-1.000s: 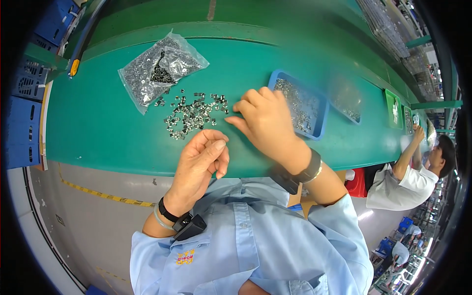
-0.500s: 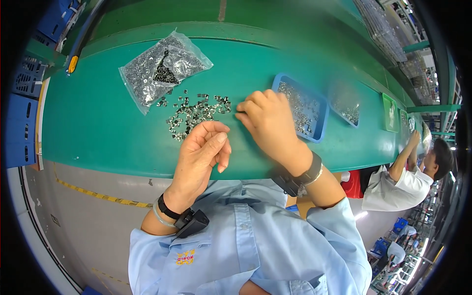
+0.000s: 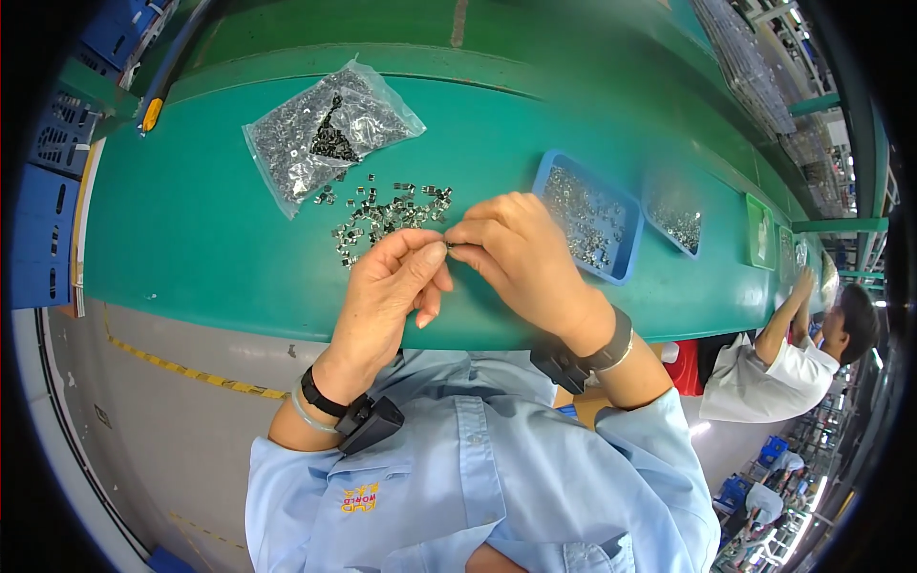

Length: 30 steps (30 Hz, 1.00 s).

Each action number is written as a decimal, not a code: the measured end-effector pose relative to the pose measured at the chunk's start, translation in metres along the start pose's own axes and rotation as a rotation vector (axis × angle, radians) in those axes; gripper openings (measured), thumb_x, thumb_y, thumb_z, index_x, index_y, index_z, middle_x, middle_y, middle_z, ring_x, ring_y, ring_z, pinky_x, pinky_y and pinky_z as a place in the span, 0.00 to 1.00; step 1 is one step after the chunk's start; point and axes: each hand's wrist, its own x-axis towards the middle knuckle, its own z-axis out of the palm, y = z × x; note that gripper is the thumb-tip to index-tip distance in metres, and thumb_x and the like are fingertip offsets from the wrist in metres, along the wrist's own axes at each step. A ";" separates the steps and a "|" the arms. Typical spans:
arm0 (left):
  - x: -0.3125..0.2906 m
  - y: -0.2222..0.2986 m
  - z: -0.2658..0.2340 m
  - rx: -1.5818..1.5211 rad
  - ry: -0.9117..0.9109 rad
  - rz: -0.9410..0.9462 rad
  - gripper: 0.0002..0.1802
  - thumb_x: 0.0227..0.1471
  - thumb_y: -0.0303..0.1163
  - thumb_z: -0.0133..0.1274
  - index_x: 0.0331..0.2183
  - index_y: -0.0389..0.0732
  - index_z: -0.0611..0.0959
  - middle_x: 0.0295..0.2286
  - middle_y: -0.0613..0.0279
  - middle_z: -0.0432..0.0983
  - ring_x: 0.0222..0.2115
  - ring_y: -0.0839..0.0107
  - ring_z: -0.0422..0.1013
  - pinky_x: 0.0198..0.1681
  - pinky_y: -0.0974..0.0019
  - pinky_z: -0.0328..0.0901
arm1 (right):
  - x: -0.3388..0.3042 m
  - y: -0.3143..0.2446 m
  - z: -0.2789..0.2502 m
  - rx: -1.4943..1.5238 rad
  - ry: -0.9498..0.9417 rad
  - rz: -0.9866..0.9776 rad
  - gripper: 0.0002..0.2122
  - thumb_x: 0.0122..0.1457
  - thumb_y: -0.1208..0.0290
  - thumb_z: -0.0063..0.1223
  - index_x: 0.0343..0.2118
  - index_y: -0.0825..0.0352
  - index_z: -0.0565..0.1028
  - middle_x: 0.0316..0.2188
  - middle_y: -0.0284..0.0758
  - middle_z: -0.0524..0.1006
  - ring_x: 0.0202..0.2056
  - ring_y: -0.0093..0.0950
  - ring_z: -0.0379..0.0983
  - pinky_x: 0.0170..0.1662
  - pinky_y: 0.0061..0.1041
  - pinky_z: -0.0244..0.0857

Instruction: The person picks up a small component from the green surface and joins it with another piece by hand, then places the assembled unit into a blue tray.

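Observation:
My left hand point(image 3: 387, 286) and my right hand point(image 3: 523, 256) meet fingertip to fingertip above the near side of the green table. Both are closed in a pinch around a tiny dark part point(image 3: 449, 245), mostly hidden by the fingers, so its exact kind does not show. Just beyond my left hand lies a loose heap of small black-and-silver metal pieces point(image 3: 396, 212). Behind that heap, a clear plastic bag point(image 3: 287, 134) full of similar small parts lies on its side, with a cluster of black ones showing through.
Right of my hands stands a blue tray point(image 3: 626, 258) holding small shiny parts. A second tray point(image 3: 695, 246) of parts and a green tray point(image 3: 759, 231) lie farther right. Blue crates point(image 3: 43, 239) stand at the left end. Another person point(image 3: 778, 368) works at the far right.
My right hand has moved slightly left and toward me, closing the gap to my left fingertips. A tiny dark part now shows between them.

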 end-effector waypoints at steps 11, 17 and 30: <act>0.006 0.000 0.001 -0.001 -0.027 -0.049 0.08 0.55 0.31 0.50 0.34 0.36 0.76 0.21 0.64 0.73 0.15 0.82 0.64 0.15 0.79 0.56 | -0.010 0.006 -0.005 0.086 0.018 0.018 0.10 0.45 0.75 0.60 0.32 0.64 0.74 0.30 0.34 0.73 0.33 0.34 0.70 0.35 0.30 0.64; 0.004 -0.005 0.004 0.176 -0.004 0.080 0.07 0.55 0.29 0.50 0.36 0.36 0.76 0.22 0.62 0.74 0.17 0.82 0.65 0.17 0.79 0.58 | -0.014 0.002 -0.006 0.271 0.042 0.180 0.09 0.47 0.76 0.59 0.32 0.66 0.73 0.30 0.35 0.73 0.32 0.33 0.72 0.33 0.27 0.67; 0.007 0.000 -0.001 0.417 -0.043 0.225 0.07 0.53 0.25 0.51 0.36 0.37 0.76 0.27 0.65 0.75 0.23 0.83 0.66 0.24 0.80 0.61 | -0.013 0.001 -0.013 0.583 -0.061 0.483 0.07 0.49 0.80 0.58 0.33 0.68 0.74 0.31 0.34 0.72 0.32 0.25 0.72 0.36 0.22 0.67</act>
